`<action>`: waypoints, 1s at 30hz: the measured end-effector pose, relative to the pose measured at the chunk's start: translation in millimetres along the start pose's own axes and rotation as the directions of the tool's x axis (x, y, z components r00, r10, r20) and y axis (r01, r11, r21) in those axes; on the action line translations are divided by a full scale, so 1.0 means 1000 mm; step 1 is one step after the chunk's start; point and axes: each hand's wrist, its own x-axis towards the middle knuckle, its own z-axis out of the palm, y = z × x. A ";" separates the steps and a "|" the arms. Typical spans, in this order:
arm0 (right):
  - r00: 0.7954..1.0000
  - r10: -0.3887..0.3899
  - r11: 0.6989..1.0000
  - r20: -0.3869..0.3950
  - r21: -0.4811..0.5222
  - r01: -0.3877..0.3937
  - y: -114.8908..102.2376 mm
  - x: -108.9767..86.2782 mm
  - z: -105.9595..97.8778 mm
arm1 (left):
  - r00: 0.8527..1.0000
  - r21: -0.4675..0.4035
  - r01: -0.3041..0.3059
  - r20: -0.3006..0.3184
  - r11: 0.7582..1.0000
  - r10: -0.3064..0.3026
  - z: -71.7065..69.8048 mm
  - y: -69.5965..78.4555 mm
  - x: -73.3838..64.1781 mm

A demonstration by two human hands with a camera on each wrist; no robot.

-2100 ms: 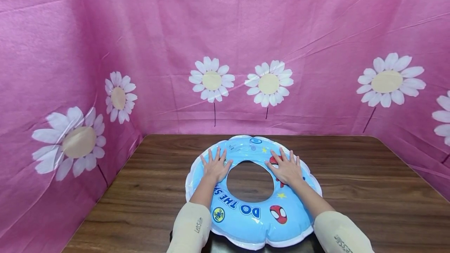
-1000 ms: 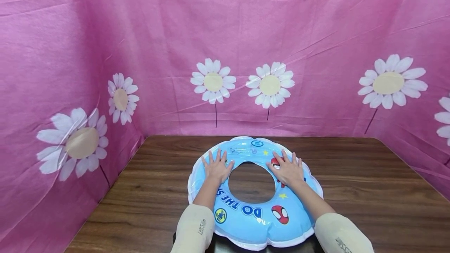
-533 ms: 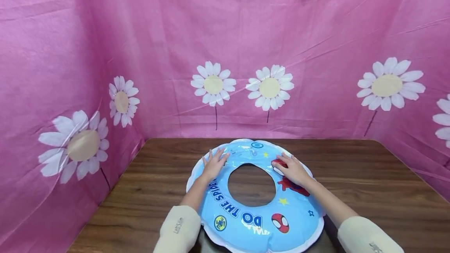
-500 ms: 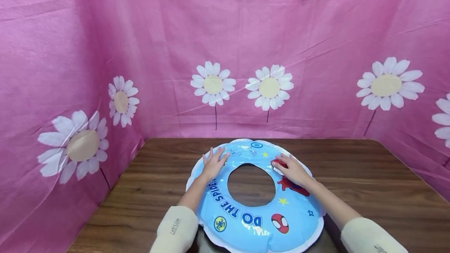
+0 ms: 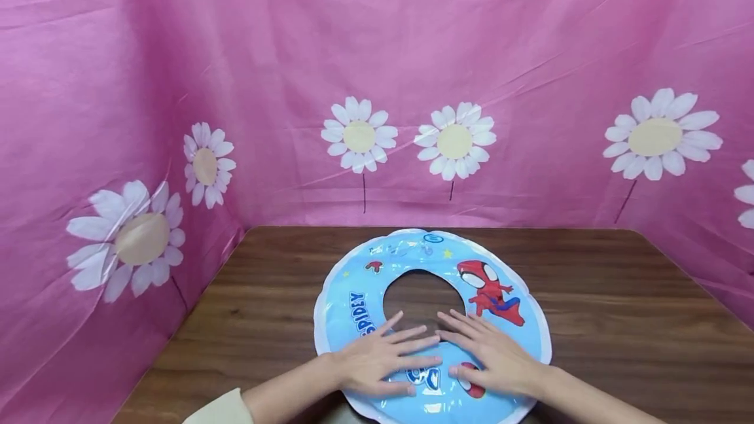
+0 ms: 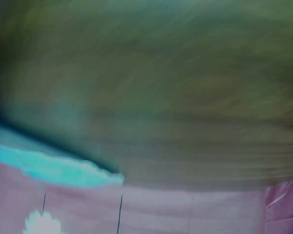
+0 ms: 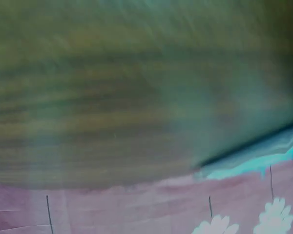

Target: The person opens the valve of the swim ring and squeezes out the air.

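Note:
A light blue inflatable swim ring [image 5: 406, 254] with a scalloped white edge lies on the wooden table. Its top carries a red cartoon figure, stars and blue lettering. Both hands lie over its near part with fingers extended and spread. The left hand [image 5: 385, 360] rests on the near-left portion, fingers pointing right across the lettering. Opposite it, the right hand [image 5: 497, 357] rests near the red face print, fingertips at the rim of the centre hole. In the left wrist view only the ring's blue edge [image 6: 58, 170] shows; the right wrist view likewise has its edge [image 7: 249, 165], and neither shows the hand.
Dark wood-grain table [image 5: 618, 319] extends on both sides of the ring. A pink curtain [image 5: 400, 38] printed with white daisies hangs behind the table and along its sides.
Both hands have moved from the ring's left and right sides toward its near part, turning inward so the fingertips come close together. The ring stays almost in place, its figure print now uncovered.

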 end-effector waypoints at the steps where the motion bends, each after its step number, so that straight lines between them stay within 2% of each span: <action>1: 1.000 -0.006 1.000 0.010 -0.019 0.006 0.000 -0.003 0.004 | 0.999 0.004 -0.022 0.029 1.000 0.022 0.006 0.002 -0.001; 5: 0.998 -0.014 0.998 0.057 -0.060 0.018 0.000 -0.008 0.018 | 0.995 -0.034 -0.032 0.097 0.999 0.035 0.018 0.003 -0.005; 8: 0.998 -0.008 0.998 0.065 -0.055 0.012 -0.002 -0.009 0.024 | 0.992 -0.050 -0.022 0.120 0.998 0.028 0.020 0.004 -0.007; 12: 0.998 0.004 1.000 0.064 -0.031 -0.002 -0.003 -0.009 0.024 | 0.994 -0.080 -0.025 0.102 0.996 0.033 0.022 0.004 -0.008; 13: 0.998 0.012 1.000 0.060 -0.005 -0.012 -0.003 -0.010 0.024 | 0.996 -0.103 -0.021 0.085 0.994 0.030 0.022 0.004 -0.008; 15: 0.997 0.058 0.992 0.048 0.108 -0.062 -0.002 -0.010 0.021 | 1.000 -0.193 -0.005 0.026 0.981 0.010 0.021 0.003 -0.009; 16: 0.995 0.095 0.974 0.043 0.203 -0.102 -0.001 -0.010 0.019 | 1.000 -0.242 0.009 -0.017 0.970 -0.013 0.021 0.003 -0.009; 17: 0.989 0.141 0.941 0.038 0.306 -0.146 0.001 -0.010 0.016 | 0.997 -0.306 0.028 -0.060 0.951 -0.049 0.020 0.003 -0.010; 18: 0.980 0.193 0.892 0.036 0.410 -0.191 0.002 -0.009 0.013 | 0.990 -0.368 0.050 -0.108 0.928 -0.096 0.019 0.002 -0.010; 19: 0.969 0.246 0.840 0.027 0.492 -0.227 0.005 -0.008 0.009 | 0.976 -0.423 0.074 -0.155 0.903 -0.153 0.017 0.002 -0.010; 20: 0.953 0.302 0.795 0.019 0.547 -0.262 0.007 -0.006 0.006 | 0.956 -0.451 0.104 -0.200 0.887 -0.214 0.015 0.000 -0.010; 21: 0.936 0.351 0.770 0.006 0.567 -0.292 0.009 -0.005 0.002 | 0.931 -0.461 0.145 -0.236 0.876 -0.278 0.014 -0.002 -0.010; 22: 0.920 0.391 0.766 -0.015 0.560 -0.317 0.012 -0.003 -0.001 | 0.899 -0.443 0.204 -0.268 0.873 -0.346 0.013 -0.005 -0.010; 24: 0.888 0.454 0.816 -0.076 0.435 -0.380 0.018 0.001 -0.005 | 0.817 -0.374 0.356 -0.321 0.856 -0.480 0.013 -0.012 -0.009; 25: 0.872 0.477 0.841 -0.112 0.346 -0.416 0.021 0.002 -0.006 | 0.770 -0.328 0.441 -0.340 0.835 -0.540 0.013 -0.016 -0.009; 26: 0.855 0.499 0.852 -0.142 0.259 -0.454 0.025 0.004 -0.006 | 0.721 -0.278 0.528 -0.353 0.803 -0.596 0.015 -0.020 -0.009; 28: 0.820 0.540 0.842 -0.189 0.110 -0.528 0.032 0.006 -0.003 | 0.622 -0.225 0.667 -0.356 0.711 -0.697 0.021 -0.026 -0.010; 29: 0.803 0.564 0.824 -0.195 0.064 -0.563 0.035 0.005 0.000 | 0.580 -0.214 0.717 -0.345 0.663 -0.738 0.024 -0.028 -0.010; 30: 0.786 0.588 0.804 -0.190 0.034 -0.593 0.037 0.004 0.003 | 0.546 -0.204 0.757 -0.324 0.621 -0.772 0.028 -0.029 -0.011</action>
